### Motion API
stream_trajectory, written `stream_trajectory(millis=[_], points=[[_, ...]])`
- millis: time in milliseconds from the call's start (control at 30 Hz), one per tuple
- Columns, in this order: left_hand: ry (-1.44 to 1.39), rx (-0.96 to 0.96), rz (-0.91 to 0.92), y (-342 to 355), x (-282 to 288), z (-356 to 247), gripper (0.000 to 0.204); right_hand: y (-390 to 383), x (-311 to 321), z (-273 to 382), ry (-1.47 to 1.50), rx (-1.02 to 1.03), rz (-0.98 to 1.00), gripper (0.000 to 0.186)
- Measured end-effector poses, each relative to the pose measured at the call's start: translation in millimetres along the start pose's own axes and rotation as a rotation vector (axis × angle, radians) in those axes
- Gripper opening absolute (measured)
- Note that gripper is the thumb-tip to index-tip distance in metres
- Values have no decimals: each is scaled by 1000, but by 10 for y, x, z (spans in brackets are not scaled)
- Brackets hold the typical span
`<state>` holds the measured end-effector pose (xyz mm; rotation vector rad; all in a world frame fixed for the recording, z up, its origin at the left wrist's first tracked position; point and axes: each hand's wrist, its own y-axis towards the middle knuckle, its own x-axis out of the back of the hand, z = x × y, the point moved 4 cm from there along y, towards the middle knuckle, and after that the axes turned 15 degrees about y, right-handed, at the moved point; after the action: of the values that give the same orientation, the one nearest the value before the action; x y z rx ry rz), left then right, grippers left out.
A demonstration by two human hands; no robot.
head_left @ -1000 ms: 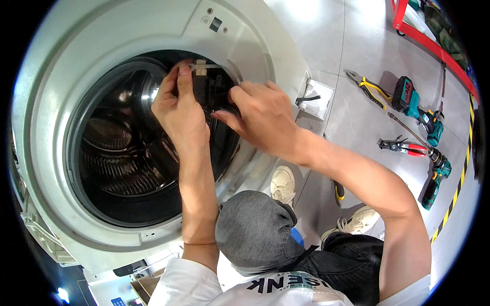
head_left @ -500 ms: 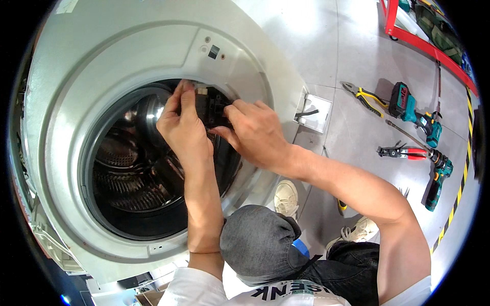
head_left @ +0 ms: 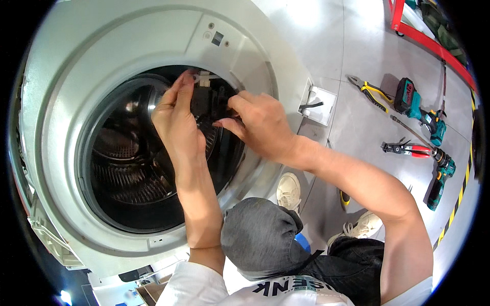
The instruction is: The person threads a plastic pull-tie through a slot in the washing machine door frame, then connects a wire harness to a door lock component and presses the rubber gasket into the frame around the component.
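At the right of the washing machine's round opening (head_left: 87, 168), a black component (head_left: 202, 99) with a pale connector (head_left: 205, 79) sits near the rim. My left hand (head_left: 177, 117) pinches a small translucent piece (head_left: 199, 76) at its upper end, largely hidden by the fingertips. My right hand (head_left: 260, 125) is just to the right, index and middle fingers curled onto the black component, thumb lower down against it. Behind both hands the steel drum (head_left: 127, 153) shows.
On the grey floor (head_left: 347, 30) at right lie yellow pliers (head_left: 377, 98), two teal drills (head_left: 412, 107) (head_left: 441, 181) and red-handled pliers (head_left: 413, 150). A white tray (head_left: 319, 112) is beside the machine. A red frame (head_left: 423, 45) stands top right; my feet (head_left: 288, 191) are below.
The view shifted down, then back up slightly. Both hands stay at the black component, with only small movements of the fingers.
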<state>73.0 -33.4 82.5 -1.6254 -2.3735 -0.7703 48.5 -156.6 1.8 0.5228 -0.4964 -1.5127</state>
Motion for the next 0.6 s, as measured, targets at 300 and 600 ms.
stream_trajectory(millis=[300, 600], points=[[-57, 16, -32, 0, 5, 31, 22, -29, -15, -90, 155, 3, -10, 30], [-62, 13, -44, -1, -20, 50, 21, -36, 1, -100, 183, -33, 30, 26]])
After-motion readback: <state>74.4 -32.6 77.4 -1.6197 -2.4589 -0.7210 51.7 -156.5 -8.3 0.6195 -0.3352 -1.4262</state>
